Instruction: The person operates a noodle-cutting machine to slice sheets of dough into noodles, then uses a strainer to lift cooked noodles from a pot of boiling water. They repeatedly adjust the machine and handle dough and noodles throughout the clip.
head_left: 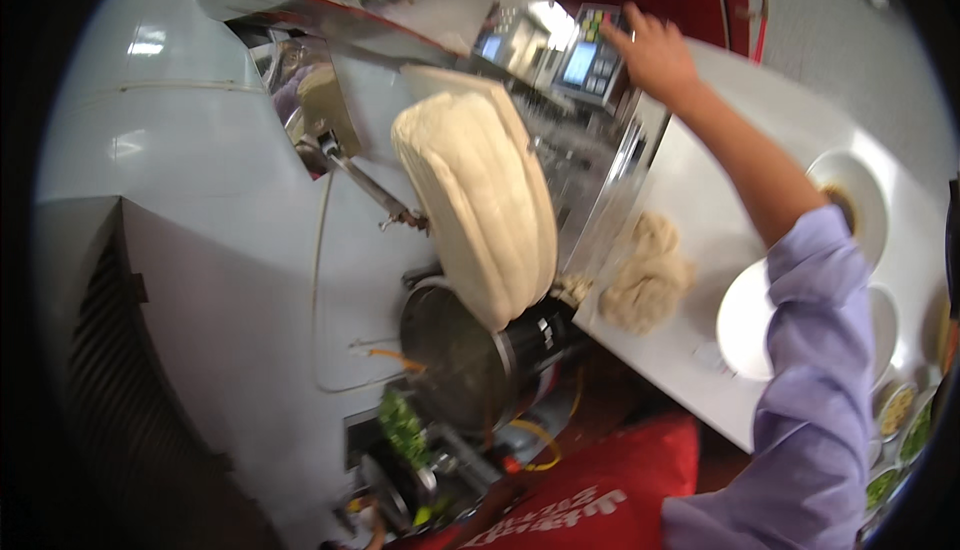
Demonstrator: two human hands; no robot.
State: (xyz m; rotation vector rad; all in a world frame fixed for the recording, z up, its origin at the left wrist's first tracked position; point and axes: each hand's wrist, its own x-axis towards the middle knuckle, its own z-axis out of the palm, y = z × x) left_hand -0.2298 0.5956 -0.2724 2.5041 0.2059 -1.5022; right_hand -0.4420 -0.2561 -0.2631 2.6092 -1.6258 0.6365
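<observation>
My right hand [656, 55] reaches forward to a control panel [589, 62] with a lit screen and coloured buttons; its fingertips are over or on the buttons, with nothing held. My left hand is out of view. Beside the panel, a long pale block of dough [476, 197] lies on a tilted board [536, 167] mounted by the metal machine [570, 160]. The dough's lower end hangs over a large round pot [442, 355]. Nearer my right forearm, a twisted lump of dough [649, 280] rests on a white table [697, 205].
A white bowl [750, 321] and a bowl of dark liquid [840, 197] stand under and beside my right arm. Small bowls of chopped toppings [896, 409] line the right. Leafy greens [405, 426] lie below the pot. A metal arm [371, 190] projects left of the dough.
</observation>
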